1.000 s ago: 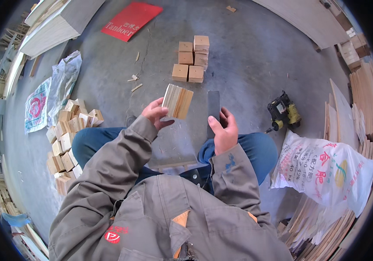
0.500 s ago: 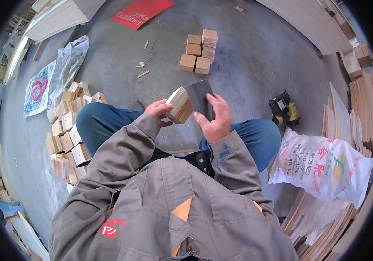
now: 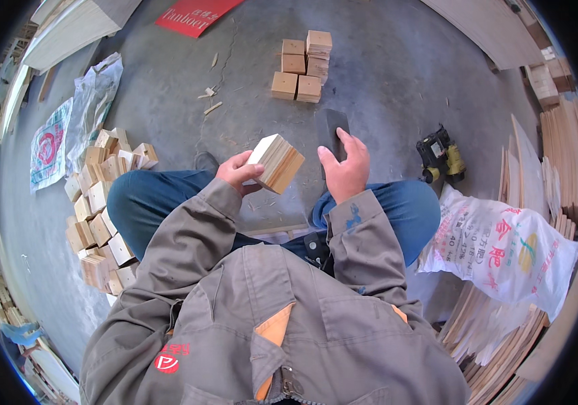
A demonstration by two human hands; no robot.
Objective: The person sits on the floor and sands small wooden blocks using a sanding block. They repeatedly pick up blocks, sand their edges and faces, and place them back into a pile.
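A squared wooden block (image 3: 278,165) with layered, striped grain on its sides is tilted up in front of me. My left hand (image 3: 238,173) grips it by its left end, thumb on the near side. To its right, my right hand (image 3: 347,170) holds a dark grey sanding block (image 3: 330,125), a flat rectangular slab standing on edge between thumb and fingers. A gap separates the slab from the wood. My palm hides the slab's lower right part.
A loose heap of wooden blocks (image 3: 100,223) lies beside my left knee. Further ahead stands a small stack of blocks (image 3: 296,65). A black and yellow-green power tool (image 3: 441,156) sits right of my right knee, near a white printed sack (image 3: 498,243) on stacked boards (image 3: 484,331).
My right hand has drawn the sanding block to the right, away from the wooden block. The left hand keeps its hold, and the wooden block has turned slightly.
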